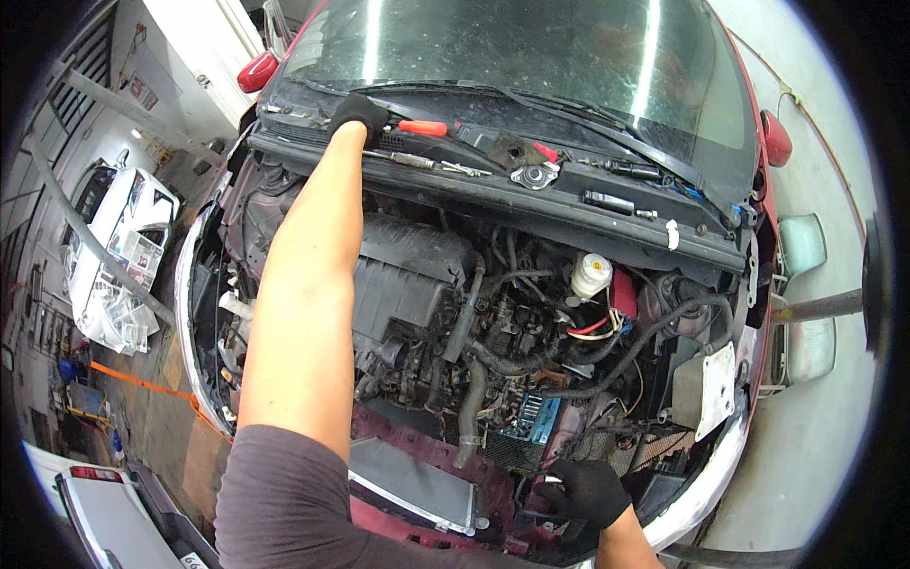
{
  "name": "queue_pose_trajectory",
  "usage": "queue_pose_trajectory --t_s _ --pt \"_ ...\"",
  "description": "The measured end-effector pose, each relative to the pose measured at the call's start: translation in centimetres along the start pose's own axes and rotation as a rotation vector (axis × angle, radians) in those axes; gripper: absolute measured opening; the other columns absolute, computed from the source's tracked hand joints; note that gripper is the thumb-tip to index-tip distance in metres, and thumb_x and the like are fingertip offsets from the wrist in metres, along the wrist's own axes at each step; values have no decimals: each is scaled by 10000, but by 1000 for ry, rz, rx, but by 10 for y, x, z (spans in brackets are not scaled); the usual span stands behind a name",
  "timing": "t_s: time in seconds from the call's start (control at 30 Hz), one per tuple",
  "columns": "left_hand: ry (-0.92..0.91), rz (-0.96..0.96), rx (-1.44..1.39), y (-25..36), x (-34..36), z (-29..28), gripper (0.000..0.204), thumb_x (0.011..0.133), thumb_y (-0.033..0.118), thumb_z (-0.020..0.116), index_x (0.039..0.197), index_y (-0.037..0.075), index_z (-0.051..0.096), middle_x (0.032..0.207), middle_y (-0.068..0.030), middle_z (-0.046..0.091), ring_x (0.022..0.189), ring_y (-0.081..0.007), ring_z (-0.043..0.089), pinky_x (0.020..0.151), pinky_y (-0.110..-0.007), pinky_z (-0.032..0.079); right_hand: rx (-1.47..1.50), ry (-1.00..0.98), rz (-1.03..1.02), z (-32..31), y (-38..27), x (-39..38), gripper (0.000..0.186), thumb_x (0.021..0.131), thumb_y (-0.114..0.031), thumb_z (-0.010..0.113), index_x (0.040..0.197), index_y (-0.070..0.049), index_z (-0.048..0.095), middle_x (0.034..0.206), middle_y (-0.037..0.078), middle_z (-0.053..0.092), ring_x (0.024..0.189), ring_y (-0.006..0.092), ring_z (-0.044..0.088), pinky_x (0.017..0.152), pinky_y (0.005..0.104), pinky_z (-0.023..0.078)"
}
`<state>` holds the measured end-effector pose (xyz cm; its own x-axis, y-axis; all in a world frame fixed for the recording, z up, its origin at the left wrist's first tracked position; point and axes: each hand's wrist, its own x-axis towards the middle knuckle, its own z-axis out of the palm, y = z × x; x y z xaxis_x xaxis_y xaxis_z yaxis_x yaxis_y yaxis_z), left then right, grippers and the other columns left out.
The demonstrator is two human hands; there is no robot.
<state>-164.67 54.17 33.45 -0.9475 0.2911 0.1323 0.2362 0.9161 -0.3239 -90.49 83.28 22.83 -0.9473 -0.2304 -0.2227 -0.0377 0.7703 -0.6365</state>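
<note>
Workshop (175,403), engine (408,275) exposed. Left hand (359,115) over the cowl (531,200), grip hidden. Red-handled tool (423,127), probably a screwdriver, lies just beside it: likely light, stiff; take the handle. Right hand (590,494) curled low in front, contents unclear.

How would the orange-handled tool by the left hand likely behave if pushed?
The orange-handled tool would probably stay stiff, since its handle looks solid and straight. Its slim, elongated shape suggests it may roll or swivel.
</note>
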Motion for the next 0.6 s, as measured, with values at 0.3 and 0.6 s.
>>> queue_pose_trajectory --t_s 0.3,0.6 --pt "104 331 191 30 -1 -10 459 852 325 684 1300 228 699 1251 -186 703 1157 -366 680 978 -469 539 32 8 60 -8 5 -3 385 903 -421 712 1210 -190 714 854 158 724 787 385 711 692 482 564" --pt "42 408 451 -25 45 5 365 909 254 608 1254 163 683 1146 -218 712 1101 -432 665 905 -491 535 148 1 58 -3 19 -13 289 922 -384 670 1105 -164 712 892 172 736 844 394 720 735 505 562"
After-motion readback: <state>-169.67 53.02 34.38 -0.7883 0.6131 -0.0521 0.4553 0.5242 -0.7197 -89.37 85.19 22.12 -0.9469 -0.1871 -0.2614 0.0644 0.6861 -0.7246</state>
